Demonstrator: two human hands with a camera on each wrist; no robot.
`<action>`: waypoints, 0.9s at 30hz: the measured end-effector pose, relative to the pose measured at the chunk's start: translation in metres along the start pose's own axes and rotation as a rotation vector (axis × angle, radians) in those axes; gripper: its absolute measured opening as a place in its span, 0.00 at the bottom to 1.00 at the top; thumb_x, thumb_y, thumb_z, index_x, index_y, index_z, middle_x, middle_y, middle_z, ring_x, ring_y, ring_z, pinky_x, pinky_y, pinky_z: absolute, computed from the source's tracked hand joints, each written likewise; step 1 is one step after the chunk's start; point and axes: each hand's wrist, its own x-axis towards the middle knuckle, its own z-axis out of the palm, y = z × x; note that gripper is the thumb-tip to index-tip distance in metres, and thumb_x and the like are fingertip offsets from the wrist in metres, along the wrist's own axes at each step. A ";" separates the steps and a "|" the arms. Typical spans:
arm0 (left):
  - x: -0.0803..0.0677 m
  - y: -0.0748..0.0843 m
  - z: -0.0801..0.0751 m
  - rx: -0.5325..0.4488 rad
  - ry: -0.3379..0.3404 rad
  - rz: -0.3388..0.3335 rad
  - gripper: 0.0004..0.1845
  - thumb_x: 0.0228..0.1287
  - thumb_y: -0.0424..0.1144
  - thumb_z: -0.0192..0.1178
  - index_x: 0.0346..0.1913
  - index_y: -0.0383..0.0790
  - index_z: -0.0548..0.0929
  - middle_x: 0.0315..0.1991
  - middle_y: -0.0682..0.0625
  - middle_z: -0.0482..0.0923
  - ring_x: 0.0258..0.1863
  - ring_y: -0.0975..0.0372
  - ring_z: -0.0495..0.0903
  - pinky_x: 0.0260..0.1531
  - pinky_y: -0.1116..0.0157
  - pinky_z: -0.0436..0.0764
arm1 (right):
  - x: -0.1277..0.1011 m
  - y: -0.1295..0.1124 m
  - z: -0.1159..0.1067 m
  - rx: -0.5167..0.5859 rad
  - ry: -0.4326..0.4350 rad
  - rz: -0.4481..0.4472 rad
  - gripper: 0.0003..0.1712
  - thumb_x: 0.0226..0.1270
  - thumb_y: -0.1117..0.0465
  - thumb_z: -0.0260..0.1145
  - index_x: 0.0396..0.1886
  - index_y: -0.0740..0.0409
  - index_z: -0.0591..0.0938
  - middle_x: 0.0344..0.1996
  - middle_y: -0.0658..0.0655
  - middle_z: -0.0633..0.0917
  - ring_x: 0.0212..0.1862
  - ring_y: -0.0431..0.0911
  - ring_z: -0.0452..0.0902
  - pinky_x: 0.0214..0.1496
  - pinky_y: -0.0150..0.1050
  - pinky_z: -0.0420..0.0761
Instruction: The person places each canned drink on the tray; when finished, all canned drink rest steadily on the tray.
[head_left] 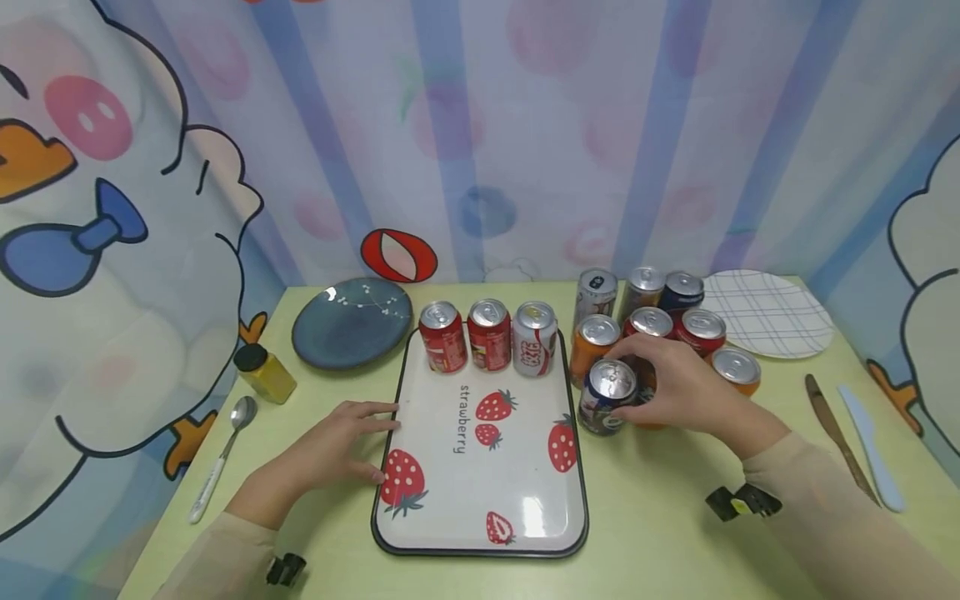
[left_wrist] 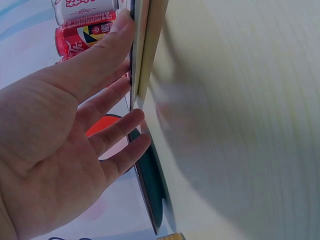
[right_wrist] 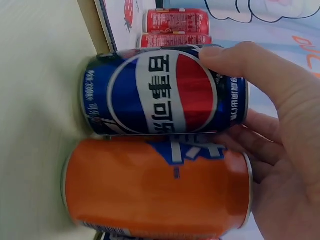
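My right hand [head_left: 670, 383] grips one blue can [right_wrist: 162, 92], red-and-white badged; my left hand [head_left: 318, 457], fingers spread, touches one tray [head_left: 442, 504] bearing three cans [head_left: 490, 340].

The tray [head_left: 442, 508] lies left of the clustered cans [head_left: 651, 322].

Room over tray [head_left: 450, 508] — cans [head_left: 490, 340] across back.

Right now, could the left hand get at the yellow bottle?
Probably yes: the left hand seems to hold nothing, resting at the left edge of the tray, and only bare table appears between that hand and the yellow bottle.
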 end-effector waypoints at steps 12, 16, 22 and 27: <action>0.000 -0.001 0.001 0.001 0.009 -0.003 0.40 0.45 0.49 0.83 0.65 0.47 0.84 0.75 0.48 0.71 0.74 0.44 0.66 0.72 0.41 0.71 | 0.016 -0.044 0.013 0.136 0.120 -0.024 0.38 0.39 0.56 0.89 0.54 0.50 0.83 0.49 0.48 0.86 0.46 0.42 0.81 0.47 0.45 0.85; 0.000 -0.001 0.001 -0.005 0.008 -0.004 0.40 0.45 0.49 0.83 0.66 0.47 0.83 0.75 0.49 0.70 0.75 0.44 0.65 0.72 0.42 0.71 | 0.033 -0.062 0.033 0.225 0.123 -0.039 0.37 0.40 0.58 0.89 0.54 0.52 0.83 0.50 0.50 0.87 0.51 0.45 0.82 0.55 0.52 0.85; -0.001 -0.002 0.000 -0.001 0.012 0.005 0.40 0.45 0.49 0.83 0.66 0.46 0.83 0.75 0.48 0.71 0.74 0.43 0.66 0.72 0.41 0.71 | 0.063 -0.092 0.068 0.283 0.165 -0.052 0.36 0.41 0.56 0.88 0.53 0.54 0.83 0.50 0.51 0.87 0.51 0.45 0.82 0.54 0.46 0.86; 0.000 -0.003 0.000 -0.002 0.005 0.015 0.40 0.45 0.51 0.83 0.66 0.47 0.83 0.75 0.48 0.71 0.74 0.44 0.66 0.72 0.41 0.71 | 0.087 -0.110 0.092 0.329 0.174 -0.003 0.34 0.45 0.56 0.87 0.54 0.53 0.83 0.49 0.50 0.85 0.47 0.43 0.80 0.51 0.42 0.87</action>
